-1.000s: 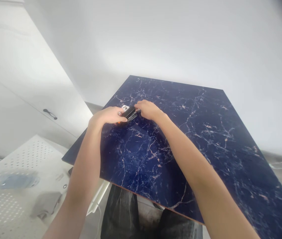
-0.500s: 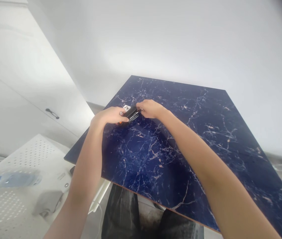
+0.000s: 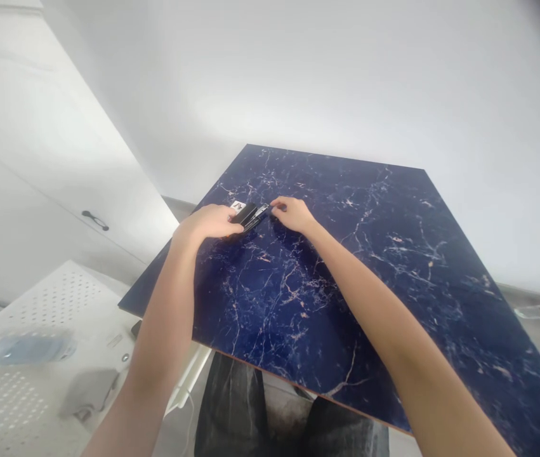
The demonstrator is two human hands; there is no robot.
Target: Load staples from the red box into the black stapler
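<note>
A black stapler (image 3: 246, 215) lies at the left side of the dark blue marbled table, its metal staple tray (image 3: 260, 211) showing at the right end. My left hand (image 3: 212, 221) is closed around the stapler's left end, thumb along the near side. Beside the stapler, on its far side, is a small white box or card (image 3: 238, 206) with a dark picture, partly behind my left fingers. Just off the tray's end, my right hand (image 3: 293, 213) has its fingers curled together in a pinch; whatever they hold, if anything, is too small to tell.
The marbled table (image 3: 289, 298) stands against a white wall. At the lower left, a white perforated surface (image 3: 67, 295) bears a plastic bottle (image 3: 32, 348) and a grey item (image 3: 89, 392). A white cabinet with a dark handle (image 3: 95, 220) rises at the left.
My right hand has drawn slightly right, away from the stapler's end, and more of the metal tray shows. My left hand stays on the stapler. The view has shifted a little.
</note>
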